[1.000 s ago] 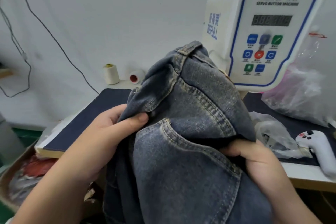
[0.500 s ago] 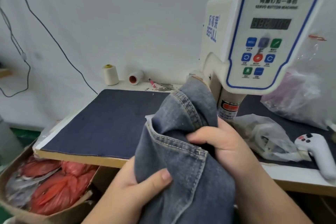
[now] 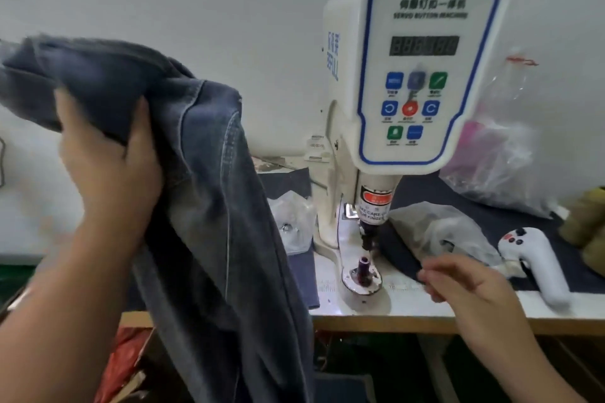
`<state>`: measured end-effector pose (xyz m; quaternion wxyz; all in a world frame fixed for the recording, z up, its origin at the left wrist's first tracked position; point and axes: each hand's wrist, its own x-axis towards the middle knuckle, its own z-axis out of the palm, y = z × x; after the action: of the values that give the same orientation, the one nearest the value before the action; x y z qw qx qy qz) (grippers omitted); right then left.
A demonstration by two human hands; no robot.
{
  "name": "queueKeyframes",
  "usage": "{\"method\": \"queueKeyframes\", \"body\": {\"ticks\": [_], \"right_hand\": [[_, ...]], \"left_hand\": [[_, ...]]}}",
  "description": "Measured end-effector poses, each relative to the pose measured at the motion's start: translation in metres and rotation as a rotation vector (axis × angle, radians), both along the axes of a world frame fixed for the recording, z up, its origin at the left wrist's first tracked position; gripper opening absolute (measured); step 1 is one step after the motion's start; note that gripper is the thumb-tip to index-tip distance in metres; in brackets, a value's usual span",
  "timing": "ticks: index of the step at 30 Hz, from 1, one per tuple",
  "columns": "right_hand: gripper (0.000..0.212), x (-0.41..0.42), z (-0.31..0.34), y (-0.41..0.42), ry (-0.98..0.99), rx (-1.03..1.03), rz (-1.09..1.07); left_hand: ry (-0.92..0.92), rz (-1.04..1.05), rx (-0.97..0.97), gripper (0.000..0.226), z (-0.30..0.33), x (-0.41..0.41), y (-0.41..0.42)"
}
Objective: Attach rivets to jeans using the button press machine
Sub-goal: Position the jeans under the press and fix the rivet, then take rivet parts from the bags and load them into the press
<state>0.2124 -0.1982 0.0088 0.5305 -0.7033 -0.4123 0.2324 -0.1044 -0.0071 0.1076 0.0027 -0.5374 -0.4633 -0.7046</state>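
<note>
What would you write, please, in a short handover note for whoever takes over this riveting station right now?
Left hand: grips the jeans, lifted up and off to the left of the button press machine; the rest of the denim hangs down past the table edge.
Right hand: holds nothing, fingers loosely bent, over the table right of the lower die.
Done: cannot tell whether any rivet is set; none shows on the visible denim.
Left: nothing lies on the die; bring the jeans under the press head and place a rivet. Clear bags lie beside the machine.

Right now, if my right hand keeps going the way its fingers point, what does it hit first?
Probably the lower die post of the button press; the right hand points left toward it, though depth is unclear.
</note>
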Motion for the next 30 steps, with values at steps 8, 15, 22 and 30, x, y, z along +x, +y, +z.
{"method": "queueKeyframes", "body": {"ticks": [8,15,22,30], "right_hand": [[0.035,0.088,-0.021,0.043,-0.617,-0.437,-0.097],[0.031,0.103,-0.031,0.054,-0.618,-0.462,-0.077],[0.021,0.103,-0.041,0.05,-0.685,-0.45,-0.041],[0.018,0.099,-0.045,0.059,-0.72,-0.496,-0.119]], "left_hand": [[0.314,-0.176,-0.672,0.029,-0.099,0.026,0.077],[0.532,0.015,-0.876,0.049,-0.103,0.043,0.073],[0.779,-0.014,-0.245,0.044,-0.093,0.08,0.027],[1.441,-0.154,-0.684,0.025,-0.1,0.138,0.028]]}}
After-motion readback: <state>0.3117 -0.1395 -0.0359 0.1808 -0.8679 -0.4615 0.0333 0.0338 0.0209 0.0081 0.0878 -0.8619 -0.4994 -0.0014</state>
